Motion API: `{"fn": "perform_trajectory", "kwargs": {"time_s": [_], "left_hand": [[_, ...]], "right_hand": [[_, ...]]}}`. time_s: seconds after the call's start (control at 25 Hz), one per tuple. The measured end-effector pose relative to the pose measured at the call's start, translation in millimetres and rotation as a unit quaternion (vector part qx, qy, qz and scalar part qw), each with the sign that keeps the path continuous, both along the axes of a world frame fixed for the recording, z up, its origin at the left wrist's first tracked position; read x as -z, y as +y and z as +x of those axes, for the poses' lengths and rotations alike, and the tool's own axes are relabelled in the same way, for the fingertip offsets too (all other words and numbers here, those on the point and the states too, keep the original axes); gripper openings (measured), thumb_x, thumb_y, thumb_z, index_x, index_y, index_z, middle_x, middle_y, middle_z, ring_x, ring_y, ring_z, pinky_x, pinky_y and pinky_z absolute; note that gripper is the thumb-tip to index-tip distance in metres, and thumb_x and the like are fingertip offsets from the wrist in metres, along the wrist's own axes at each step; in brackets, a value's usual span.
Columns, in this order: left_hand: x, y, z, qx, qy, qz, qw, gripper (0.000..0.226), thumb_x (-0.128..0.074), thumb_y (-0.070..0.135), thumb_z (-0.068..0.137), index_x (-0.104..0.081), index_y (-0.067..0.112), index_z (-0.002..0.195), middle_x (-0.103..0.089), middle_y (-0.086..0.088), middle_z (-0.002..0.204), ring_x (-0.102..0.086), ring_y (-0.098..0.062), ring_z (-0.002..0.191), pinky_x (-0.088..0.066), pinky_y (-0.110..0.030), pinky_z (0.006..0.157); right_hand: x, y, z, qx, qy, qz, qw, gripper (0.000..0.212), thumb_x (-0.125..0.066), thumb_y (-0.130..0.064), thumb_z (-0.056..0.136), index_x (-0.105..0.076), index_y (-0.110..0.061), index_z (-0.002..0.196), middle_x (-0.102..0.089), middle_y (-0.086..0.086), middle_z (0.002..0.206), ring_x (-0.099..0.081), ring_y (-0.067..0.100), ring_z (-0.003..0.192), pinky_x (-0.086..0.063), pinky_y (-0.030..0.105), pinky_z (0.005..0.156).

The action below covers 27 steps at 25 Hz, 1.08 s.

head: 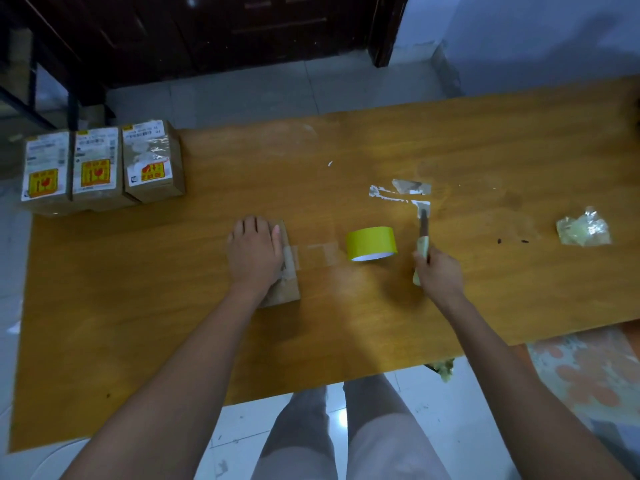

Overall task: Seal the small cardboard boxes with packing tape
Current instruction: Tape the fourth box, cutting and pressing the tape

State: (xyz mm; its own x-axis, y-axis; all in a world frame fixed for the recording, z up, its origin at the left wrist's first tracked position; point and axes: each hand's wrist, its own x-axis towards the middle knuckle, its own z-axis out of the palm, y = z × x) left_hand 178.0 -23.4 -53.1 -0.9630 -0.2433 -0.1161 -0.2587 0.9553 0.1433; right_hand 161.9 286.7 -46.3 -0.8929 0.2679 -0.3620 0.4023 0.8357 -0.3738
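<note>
On the wooden table [485,140], which fills most of the head view, we see our two bare arms reaching forward. At the far left corner three small cardboard boxes [100,168] stand side by side, touching one another, each bearing white labels and a yellow sticker. Nearer to us, a fourth small box [285,285] lies flat under our left hand [254,254]. That hand is spread open, fingers straight and together, palm pressing down on the box top, with the thumb at the box's right edge. A strip of clear tape [311,252] runs from the box across the table toward the yellow tape roll [371,243], which lies just right of the box, between our two hands. Our right hand [438,273] is curled tightly round the pale handle of a knife [423,237]; its blade points away from us, and the tip rests among scraps of torn tape [403,194] stuck to the table. Well apart, toward the right edge, a crumpled wad of clear plastic [583,231] sits alone.
</note>
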Motion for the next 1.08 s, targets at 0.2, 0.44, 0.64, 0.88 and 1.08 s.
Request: {"fn": "perform_trajectory", "kwargs": {"time_s": [0.2, 0.44, 0.64, 0.88, 1.08], "left_hand": [[2, -3, 1, 0.01, 0.01, 0.013, 1.0, 0.046, -0.026, 0.034, 0.102, -0.057, 0.0, 0.11, -0.058, -0.017, 0.11, -0.051, -0.035, 0.102, -0.042, -0.043, 0.08], [5, -9, 4, 0.009, 0.035, 0.02, 0.999, 0.051, -0.022, 0.036, 0.1, -0.058, 0.001, 0.109, -0.058, -0.018, 0.112, -0.051, -0.035, 0.102, -0.042, -0.043, 0.079], [3, -5, 4, -0.001, 0.027, -0.005, 1.0, 0.049, -0.024, 0.036, 0.1, -0.058, 0.002, 0.108, -0.059, -0.016, 0.11, -0.052, -0.033, 0.101, -0.041, -0.041, 0.078], [2, -4, 6, -0.002, 0.036, -0.009, 0.999, 0.043, -0.027, 0.034, 0.101, -0.058, 0.005, 0.107, -0.058, -0.014, 0.107, -0.05, -0.03, 0.1, -0.039, -0.04, 0.079], [2, -6, 4, 0.003, 0.027, -0.01, 1.0, 0.044, -0.026, 0.035, 0.099, -0.058, 0.005, 0.104, -0.058, -0.015, 0.105, -0.051, -0.033, 0.099, -0.039, -0.042, 0.077]], "right_hand": [[-63, -70, 40, -0.032, 0.131, -0.035, 0.99, 0.027, -0.034, -0.029, 0.103, -0.047, -0.005, 0.1, -0.058, 0.02, 0.072, -0.052, 0.038, 0.062, -0.026, 0.035, 0.052], [-16, -156, 94, -0.182, -0.014, -0.011, 0.983, 0.036, -0.026, -0.036, 0.103, -0.048, -0.011, 0.117, -0.068, 0.016, 0.088, -0.066, 0.036, 0.081, -0.045, 0.038, 0.063], [6, -172, 112, -0.207, -0.032, -0.076, 0.975, 0.033, -0.023, -0.038, 0.104, -0.046, -0.015, 0.109, -0.065, 0.006, 0.077, -0.064, 0.023, 0.065, -0.054, 0.041, 0.06], [18, -167, 108, -0.224, -0.023, -0.061, 0.972, 0.035, -0.023, -0.039, 0.103, -0.046, -0.013, 0.11, -0.066, 0.01, 0.079, -0.064, 0.029, 0.069, -0.053, 0.042, 0.063], [19, -172, 113, -0.219, -0.013, -0.063, 0.974, 0.031, -0.026, -0.036, 0.103, -0.045, -0.012, 0.106, -0.066, 0.013, 0.079, -0.064, 0.033, 0.069, -0.051, 0.041, 0.061]]}}
